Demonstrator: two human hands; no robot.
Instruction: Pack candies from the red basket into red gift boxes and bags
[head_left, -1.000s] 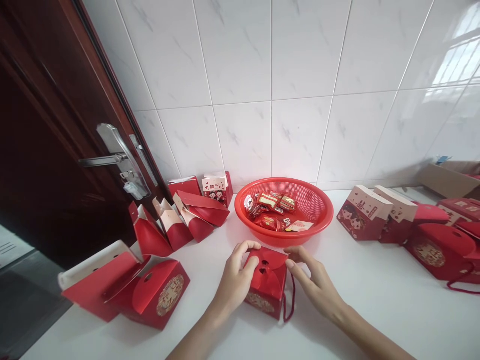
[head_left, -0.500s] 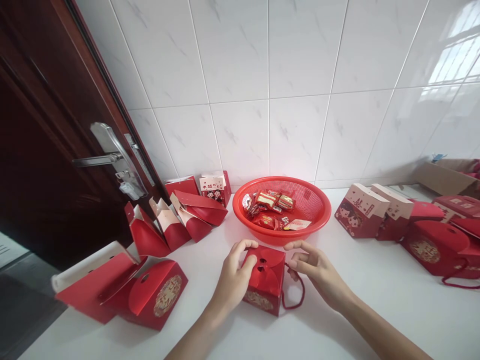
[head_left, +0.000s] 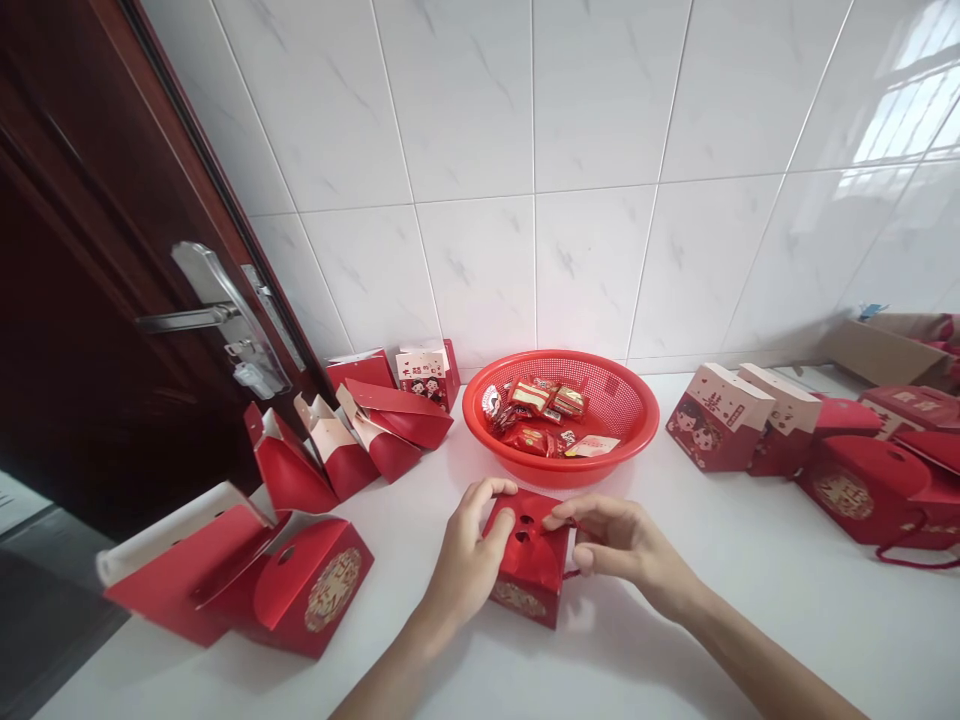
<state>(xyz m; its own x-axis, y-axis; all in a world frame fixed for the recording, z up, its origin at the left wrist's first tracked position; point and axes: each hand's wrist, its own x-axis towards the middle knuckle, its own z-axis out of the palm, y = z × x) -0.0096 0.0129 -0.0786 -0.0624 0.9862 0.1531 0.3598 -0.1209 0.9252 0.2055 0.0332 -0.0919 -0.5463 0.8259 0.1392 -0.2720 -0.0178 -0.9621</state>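
A small red gift box [head_left: 534, 560] with two dark holes in its folded top and a gold emblem on its front stands on the white table. My left hand [head_left: 474, 545] grips its left side, thumb on the top flap near the holes. At the box's right edge, my right hand [head_left: 619, 540] has its fingertips bent over the top and its thumb beside the side. Part of a dark red cord [head_left: 572, 574] shows between the box and my right hand; the rest is hidden by the fingers.
Behind the box sits a red plastic basket [head_left: 637, 425] of wrapped snacks. Open red boxes [head_left: 349, 445] and a closed red box [head_left: 322, 590] are at the left. More gift boxes [head_left: 716, 420] and a cardboard carton [head_left: 874, 350] stand at the right, a door [head_left: 97, 200] at far left.
My right hand has moved left onto the box's top edge, its fingers closer together. The cord loop that hung at the box's right is now mostly out of sight. My left hand has stayed put.
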